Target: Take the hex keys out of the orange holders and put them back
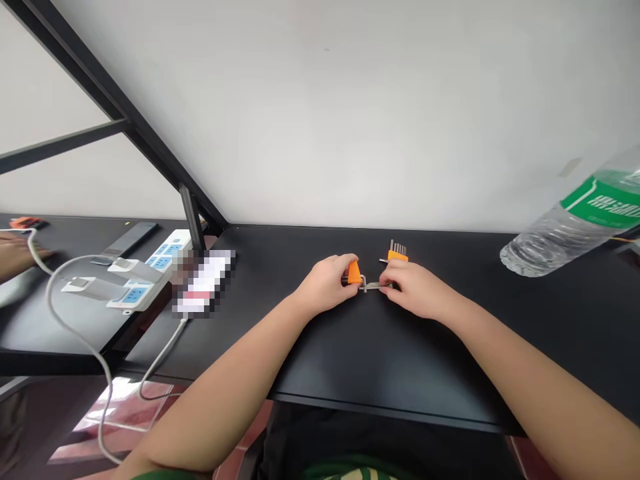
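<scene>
My left hand [326, 285] is closed on an orange plastic hex key holder [355, 273], gripping it between thumb and fingers just above the black table. Thin metal hex keys [373, 286] stretch from beside this holder toward my right hand [417, 287]. Their far ends are pinched between my right thumb and fingers, which partly hide them. Right behind the right hand lies a second orange hex key holder [398, 255], with several short metal keys standing out of its far side. My hand covers its near edge.
A large water bottle [575, 223] with a green label stands at right. To the left are a blurred-out phone [205, 281] on a white cable, a white power strip [160, 267] with chargers, and a black frame post [192, 217]. Another person's hand [20, 257] shows at far left.
</scene>
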A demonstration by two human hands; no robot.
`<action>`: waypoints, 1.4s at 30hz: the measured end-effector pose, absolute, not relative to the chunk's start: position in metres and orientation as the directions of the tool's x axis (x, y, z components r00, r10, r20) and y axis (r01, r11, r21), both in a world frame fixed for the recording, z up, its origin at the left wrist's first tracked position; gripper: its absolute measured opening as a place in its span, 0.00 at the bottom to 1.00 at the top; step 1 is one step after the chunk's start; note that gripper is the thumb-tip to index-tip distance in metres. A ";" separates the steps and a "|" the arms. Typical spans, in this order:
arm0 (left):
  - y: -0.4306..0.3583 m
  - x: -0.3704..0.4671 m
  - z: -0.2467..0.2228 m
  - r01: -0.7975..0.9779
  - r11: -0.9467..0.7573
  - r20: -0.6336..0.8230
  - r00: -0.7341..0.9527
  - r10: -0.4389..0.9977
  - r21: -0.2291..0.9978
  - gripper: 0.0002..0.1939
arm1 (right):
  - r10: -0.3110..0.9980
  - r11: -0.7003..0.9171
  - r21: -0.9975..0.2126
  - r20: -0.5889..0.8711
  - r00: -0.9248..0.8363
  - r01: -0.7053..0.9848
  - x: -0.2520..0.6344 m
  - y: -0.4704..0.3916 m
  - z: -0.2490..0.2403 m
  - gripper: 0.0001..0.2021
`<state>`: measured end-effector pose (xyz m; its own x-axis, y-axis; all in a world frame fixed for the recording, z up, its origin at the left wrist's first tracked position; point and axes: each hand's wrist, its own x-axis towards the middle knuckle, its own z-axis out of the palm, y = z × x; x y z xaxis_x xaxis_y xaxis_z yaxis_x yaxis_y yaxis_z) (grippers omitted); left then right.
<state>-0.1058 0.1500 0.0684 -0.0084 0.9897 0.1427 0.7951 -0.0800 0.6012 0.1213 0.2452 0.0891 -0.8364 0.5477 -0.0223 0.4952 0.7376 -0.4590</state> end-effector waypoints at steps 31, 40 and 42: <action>0.149 -0.107 0.073 0.833 -0.129 0.209 0.017 0.978 0.538 0.25 | 0.575 0.630 -0.661 0.044 -0.817 0.408 0.119 0.236 0.102 0.05; 0.144 -0.100 0.079 0.914 -0.232 0.284 0.137 0.949 0.332 0.22 | 0.620 -0.133 -0.933 -0.342 -0.706 0.335 0.114 0.241 0.097 0.06; 0.144 -0.094 0.079 0.921 -0.266 0.305 0.176 0.936 0.284 0.20 | 0.617 -0.282 -0.925 -0.378 -0.690 0.255 0.106 0.239 0.091 0.11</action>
<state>-0.0942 0.1436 0.0792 0.1765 0.9358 0.3053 0.9211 -0.2663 0.2839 0.1058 0.2392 0.0913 -0.6903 0.6168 -0.3782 0.2545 -0.2823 -0.9249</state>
